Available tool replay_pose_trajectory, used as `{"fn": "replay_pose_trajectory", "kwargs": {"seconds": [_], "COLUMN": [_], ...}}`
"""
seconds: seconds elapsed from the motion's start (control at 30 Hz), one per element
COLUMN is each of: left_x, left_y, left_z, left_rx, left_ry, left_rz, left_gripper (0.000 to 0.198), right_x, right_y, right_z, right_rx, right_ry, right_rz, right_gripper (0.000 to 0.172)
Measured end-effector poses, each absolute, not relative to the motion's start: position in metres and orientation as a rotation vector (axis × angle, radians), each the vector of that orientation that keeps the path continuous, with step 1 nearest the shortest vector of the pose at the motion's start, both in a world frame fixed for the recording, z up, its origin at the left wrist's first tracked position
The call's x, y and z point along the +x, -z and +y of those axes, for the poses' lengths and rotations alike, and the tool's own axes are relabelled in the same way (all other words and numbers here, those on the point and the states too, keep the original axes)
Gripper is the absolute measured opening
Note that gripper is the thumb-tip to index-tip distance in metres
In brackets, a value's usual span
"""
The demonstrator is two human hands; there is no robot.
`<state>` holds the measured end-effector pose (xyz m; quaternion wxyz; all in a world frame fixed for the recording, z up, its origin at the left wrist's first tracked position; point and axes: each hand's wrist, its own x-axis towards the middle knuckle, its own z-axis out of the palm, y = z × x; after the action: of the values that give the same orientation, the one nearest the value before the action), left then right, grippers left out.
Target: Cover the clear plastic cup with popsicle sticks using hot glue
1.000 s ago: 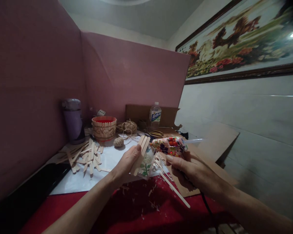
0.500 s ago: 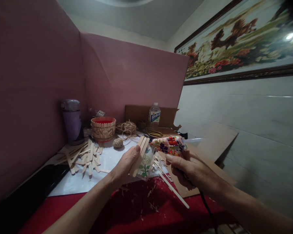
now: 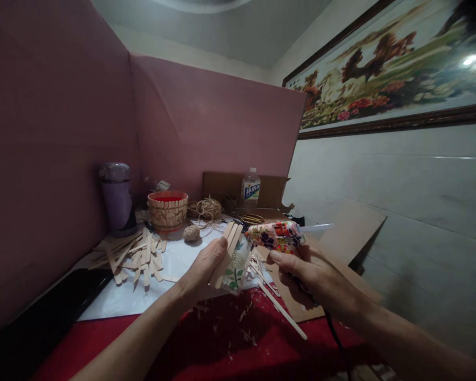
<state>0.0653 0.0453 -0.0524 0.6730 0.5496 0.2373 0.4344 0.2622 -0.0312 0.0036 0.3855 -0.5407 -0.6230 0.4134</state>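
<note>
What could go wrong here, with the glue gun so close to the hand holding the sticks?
1. The glue gun points its nozzle toward the left hand gripping the craft sticks; hot glue could burn the skin.
2. The black cord drops from the right hand across the red tablecloth; a snag might jerk the gun.

Craft sticks (image 3: 233, 237): bare pale wood, matt, smooth-faced. Glue gun (image 3: 275, 236): plastic body, glossy, printed floral wrap; glue stick (image 3: 316, 228) translucent. Table (image 3: 230, 344): red cloth cover, matt, littered with wood shavings. White sheet (image 3: 174, 275): smooth, slight sheen. Twine ball (image 3: 191, 233): rough fibre. Cardboard (image 3: 343, 233): brown, matt. Bottle (image 3: 250, 186): clear plastic, paper label. Pink backdrop (image 3: 63, 106): matt, plain.
</note>
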Motion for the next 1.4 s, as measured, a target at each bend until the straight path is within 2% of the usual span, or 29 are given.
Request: {"fn": "replay_pose_trajectory", "kwargs": {"seconds": [1.4], "left_x": [0.0652], "left_y": [0.0478], "left_z": [0.0424], "left_rx": [1.251], "left_ry": [-0.975], "left_rz": [0.557], "left_gripper": [0.072], "right_x": [0.2631], "right_y": [-0.0004], "right_z": [-0.0345], "right_rx": [-1.361], "right_ry": [-1.078], "right_rz": [-1.576], "right_gripper": [0.048]}}
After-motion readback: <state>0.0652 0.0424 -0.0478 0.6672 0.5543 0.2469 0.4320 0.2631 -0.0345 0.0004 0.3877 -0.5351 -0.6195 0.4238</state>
